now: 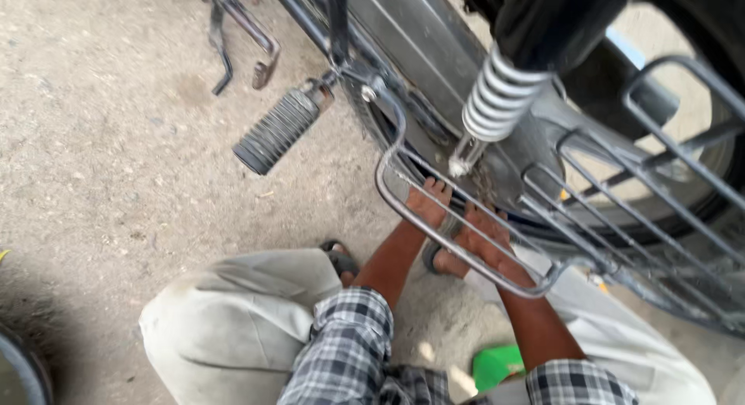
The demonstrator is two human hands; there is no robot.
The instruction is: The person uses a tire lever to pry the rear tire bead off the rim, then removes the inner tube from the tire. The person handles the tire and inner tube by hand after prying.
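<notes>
I crouch beside the rear of a motorcycle. Both my hands reach behind the lower loop of a grey metal side guard (466, 254) towards the rear wheel hub. My left hand (429, 201) lies with its fingers pointing up, just under the lower mount of the white coil shock absorber (497, 102). My right hand (487, 238) is beside it to the right, crossed by the guard's bars. A small grey object (450, 223) shows between the two hands; what it is cannot be made out. The fingertips of both hands are hidden.
A black ribbed footpeg (275, 132) sticks out at the left of the guard. A stand and lever (244, 32) hang at the top. The rear tyre (698, 211) fills the right. My knees, a sandalled foot (339, 259) and a green object (497, 365) are below, on concrete ground.
</notes>
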